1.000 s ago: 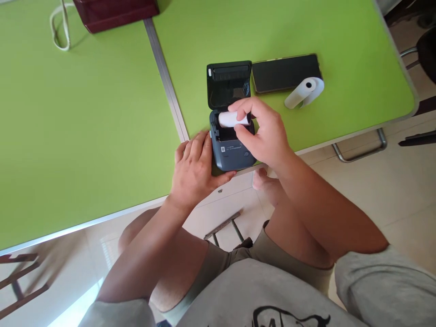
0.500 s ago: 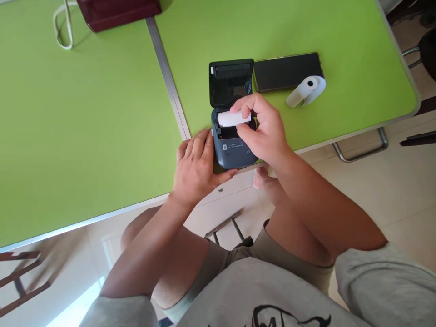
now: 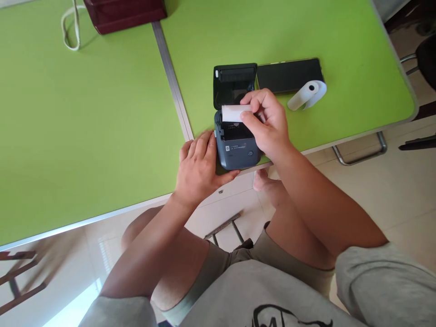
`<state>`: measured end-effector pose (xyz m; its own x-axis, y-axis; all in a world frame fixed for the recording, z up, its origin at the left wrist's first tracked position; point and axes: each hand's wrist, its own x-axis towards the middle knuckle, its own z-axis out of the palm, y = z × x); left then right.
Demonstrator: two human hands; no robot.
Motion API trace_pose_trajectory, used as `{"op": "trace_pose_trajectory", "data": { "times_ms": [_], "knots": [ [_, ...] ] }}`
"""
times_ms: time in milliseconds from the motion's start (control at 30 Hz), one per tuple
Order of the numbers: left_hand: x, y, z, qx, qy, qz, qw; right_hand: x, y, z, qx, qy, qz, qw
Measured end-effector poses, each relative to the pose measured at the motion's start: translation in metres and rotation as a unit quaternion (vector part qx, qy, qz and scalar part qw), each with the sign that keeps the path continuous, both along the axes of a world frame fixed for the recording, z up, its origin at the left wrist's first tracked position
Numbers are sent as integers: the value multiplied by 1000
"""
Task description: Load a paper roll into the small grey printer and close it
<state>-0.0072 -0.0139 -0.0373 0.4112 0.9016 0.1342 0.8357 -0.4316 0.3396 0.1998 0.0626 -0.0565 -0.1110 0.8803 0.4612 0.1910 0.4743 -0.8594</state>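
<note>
- Since the last frame: white roll and right hand moved up toward the lid; more of the bay shows. Printer, left hand unmoved on the bench.
- Right hand: pinching the roll at its right end, thumb near side, fingers far side. Left end free.
- Roll sits across the far part of the open bay, just in front of the lid. Whether it touches the bay wall, can't tell.
- Left hand: spread, not gripping; fingers along the printer's left side, thumb by its near edge. Good brace, I'd keep it.
- One-end pinch will probably let the roll tip. Keep it level, both ends clear of the bay walls.
- Light squeeze; too hard may crush the paper or start it unwinding.
- Don't knock the lid; knuckles are close.
- Phone and second roll, tail loose, lie to the right; keep the wrist off them.
</note>
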Motion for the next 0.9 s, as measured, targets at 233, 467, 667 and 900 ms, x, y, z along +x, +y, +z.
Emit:
{"op": "trace_pose_trajectory", "data": {
  "times_ms": [233, 467, 667, 900],
  "knots": [
    [-1, 0, 0, -9, -9, -1, 1000, -1, 0, 2, -38, -52, -13, 998],
    [0, 0, 0, -16, -15, 0, 1000, -3, -2, 6, -47, -72, -29, 996],
    [-1, 0, -1, -9, -8, -1, 1000, 0, -6, 32, -2, -186, 0, 983],
    [-2, -1, -2, 5, -8, -5, 1000, -3, -6, 44, 8, -325, -68, 943]
  ]
}}
